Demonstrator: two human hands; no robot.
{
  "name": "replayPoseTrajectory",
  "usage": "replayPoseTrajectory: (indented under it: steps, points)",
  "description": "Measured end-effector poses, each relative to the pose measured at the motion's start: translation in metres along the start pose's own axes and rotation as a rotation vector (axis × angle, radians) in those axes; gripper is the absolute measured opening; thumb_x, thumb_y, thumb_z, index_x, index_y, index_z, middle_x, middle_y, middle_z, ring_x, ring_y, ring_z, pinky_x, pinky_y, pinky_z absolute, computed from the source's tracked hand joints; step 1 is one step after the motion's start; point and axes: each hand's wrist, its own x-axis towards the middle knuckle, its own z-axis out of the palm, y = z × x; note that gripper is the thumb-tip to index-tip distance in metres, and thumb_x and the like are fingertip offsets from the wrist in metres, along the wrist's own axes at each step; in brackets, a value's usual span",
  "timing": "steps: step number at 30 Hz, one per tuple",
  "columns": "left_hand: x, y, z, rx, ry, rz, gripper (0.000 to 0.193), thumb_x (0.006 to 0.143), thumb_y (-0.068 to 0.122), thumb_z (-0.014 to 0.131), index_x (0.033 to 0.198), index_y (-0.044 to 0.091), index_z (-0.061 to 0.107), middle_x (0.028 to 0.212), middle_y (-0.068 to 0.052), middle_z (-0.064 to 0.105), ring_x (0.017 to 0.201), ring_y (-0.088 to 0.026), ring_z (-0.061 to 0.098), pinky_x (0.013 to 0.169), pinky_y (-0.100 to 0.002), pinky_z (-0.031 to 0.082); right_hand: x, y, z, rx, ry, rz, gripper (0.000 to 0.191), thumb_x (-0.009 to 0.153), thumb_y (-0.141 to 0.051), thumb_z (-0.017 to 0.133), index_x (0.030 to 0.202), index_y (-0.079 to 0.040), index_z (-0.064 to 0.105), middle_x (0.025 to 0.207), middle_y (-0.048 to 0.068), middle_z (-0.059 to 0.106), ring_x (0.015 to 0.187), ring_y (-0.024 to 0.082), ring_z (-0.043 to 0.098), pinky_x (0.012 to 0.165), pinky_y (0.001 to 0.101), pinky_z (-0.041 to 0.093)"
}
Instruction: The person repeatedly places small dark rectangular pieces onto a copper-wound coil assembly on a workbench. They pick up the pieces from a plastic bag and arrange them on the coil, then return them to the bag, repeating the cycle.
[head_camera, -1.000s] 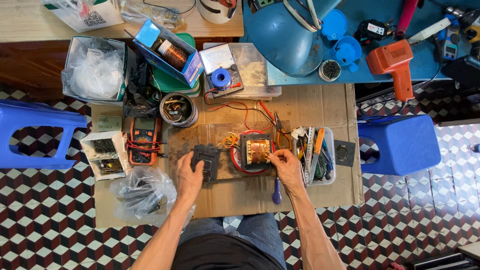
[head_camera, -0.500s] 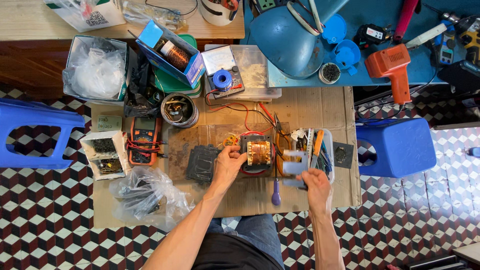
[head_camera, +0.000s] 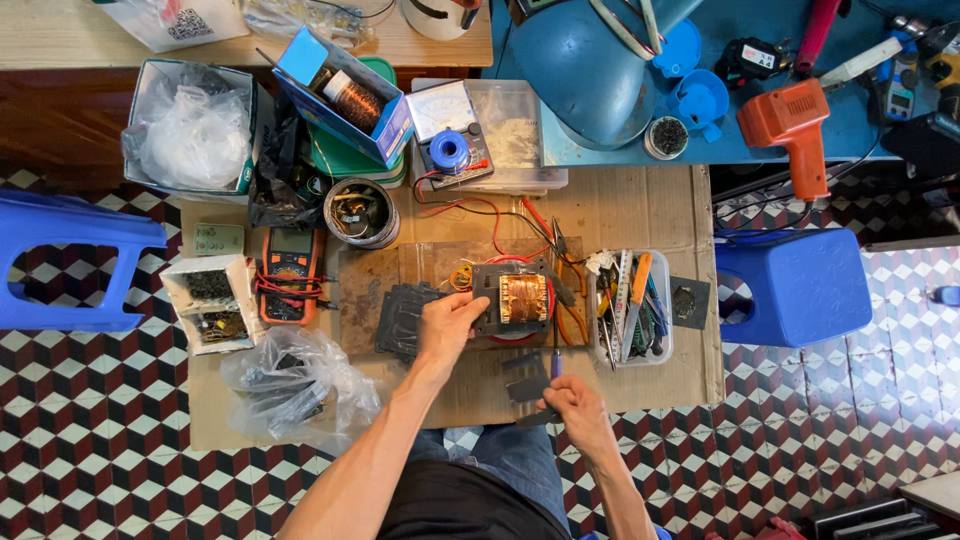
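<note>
A small transformer (head_camera: 522, 298) with a copper winding and a dark iron frame sits on a red ring on the cardboard sheet (head_camera: 620, 205). My left hand (head_camera: 448, 322) grips its left side. Just left of that hand lies a stack of dark metal plates (head_camera: 400, 320). My right hand (head_camera: 578, 408) is nearer my body, at the cardboard's front edge, fingers closed at the lower end of a blue-handled screwdriver (head_camera: 554, 362) whose shaft points up at the transformer. Two loose dark plates (head_camera: 524, 384) lie beside that hand.
A clear tray of hand tools (head_camera: 634, 305) stands right of the transformer, an orange multimeter (head_camera: 290, 268) and a tin of parts (head_camera: 360, 212) to the left. A plastic bag (head_camera: 300, 385) lies front left. Blue stools (head_camera: 800, 285) (head_camera: 70, 262) flank the cardboard.
My left hand shifted from the plate stack to the transformer and now grips it. My right hand drew back from the tool tray to the screwdriver near my body.
</note>
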Motion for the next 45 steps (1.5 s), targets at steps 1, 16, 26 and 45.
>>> replayPoseTrajectory:
  steps: [1,16,26,45]
  points:
    - [0.003,-0.005,-0.009,-0.097,-0.038,-0.014,0.026,0.092,0.019,0.075,0.109,0.001,0.08,0.087,-0.003,0.076,0.073,-0.01,0.067,0.064,-0.027,0.052,0.001,0.0,0.009,-0.048,-0.066,-0.006,0.026,0.093,-0.014,0.066,0.114,0.001,0.064,0.083,0.01,0.079,0.084,0.012,0.074,0.081,0.0252,0.055]
    - [-0.001,-0.076,-0.14,-0.038,0.13,0.091,0.038,0.097,0.026,0.066,0.125,0.001,0.07,0.101,-0.005,0.077,0.087,-0.014,0.072,0.083,-0.028,0.055,0.043,-0.022,0.159,-0.104,-0.093,-0.163,0.022,0.091,-0.013,0.064,0.112,-0.003,0.066,0.088,0.007,0.077,0.076,0.013,0.073,0.071,0.0282,0.056]
    - [-0.008,-0.055,-0.085,0.582,0.265,0.414,0.042,0.095,0.029,0.068,0.13,0.005,0.068,0.127,-0.015,0.068,0.11,-0.024,0.068,0.09,-0.034,0.055,0.062,-0.071,0.007,-0.529,0.437,-0.476,0.026,0.099,-0.02,0.059,0.112,-0.001,0.069,0.101,0.023,0.071,0.089,0.036,0.07,0.081,0.0444,0.053]
    - [0.005,-0.106,-0.065,0.296,0.099,0.116,0.045,0.091,0.027,0.068,0.132,0.009,0.063,0.114,-0.01,0.076,0.098,-0.017,0.074,0.083,-0.031,0.058,0.059,-0.048,-0.016,-0.804,0.486,-0.33,0.021,0.095,-0.026,0.066,0.101,-0.006,0.068,0.084,0.017,0.074,0.077,0.036,0.071,0.07,0.0475,0.053]
